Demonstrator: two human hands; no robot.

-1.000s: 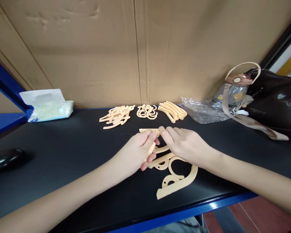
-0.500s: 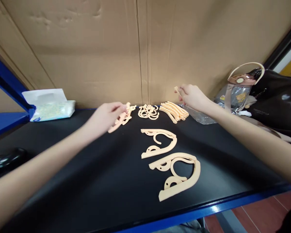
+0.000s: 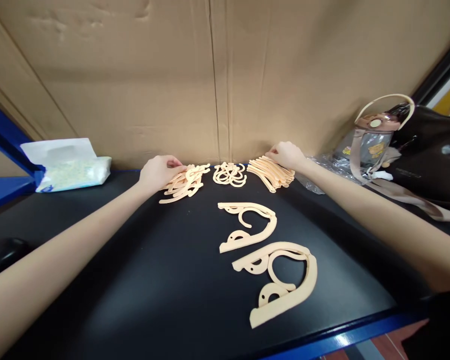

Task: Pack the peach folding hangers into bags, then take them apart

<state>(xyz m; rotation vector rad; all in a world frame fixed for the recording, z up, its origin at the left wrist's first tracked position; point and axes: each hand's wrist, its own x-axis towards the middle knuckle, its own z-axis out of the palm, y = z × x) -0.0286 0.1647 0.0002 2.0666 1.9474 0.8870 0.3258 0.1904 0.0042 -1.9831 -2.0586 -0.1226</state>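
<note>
My left hand [image 3: 160, 172] rests at the back left, fingers curled at the edge of a pile of cream plastic arms [image 3: 187, 184]; what its fingertips hold is hidden. Over the far end of a stack of long cream strips [image 3: 272, 173] is my right hand [image 3: 286, 154], fingers closed, their contents too small to make out. Between these piles lies a heap of cream hooks [image 3: 229, 174]. Two folded cream hanger shapes, each with a hook inside, lie nearer: a smaller one [image 3: 264, 232] and, in front of it, a larger one [image 3: 309, 280].
A tissue pack [image 3: 73, 172] sits at the back left, a black object [image 3: 5, 255] at the left edge. On the right are clear plastic wrap [image 3: 313, 185], a strapped bottle [image 3: 375, 142] and a black bag [image 3: 431, 155]. Cardboard [image 3: 153, 90] stands behind the black table [image 3: 153, 280].
My left hand has moved left and lies at the pile's edge. My right hand has come down onto the strip stack. The piece that stuck out from its fingers no longer shows apart.
</note>
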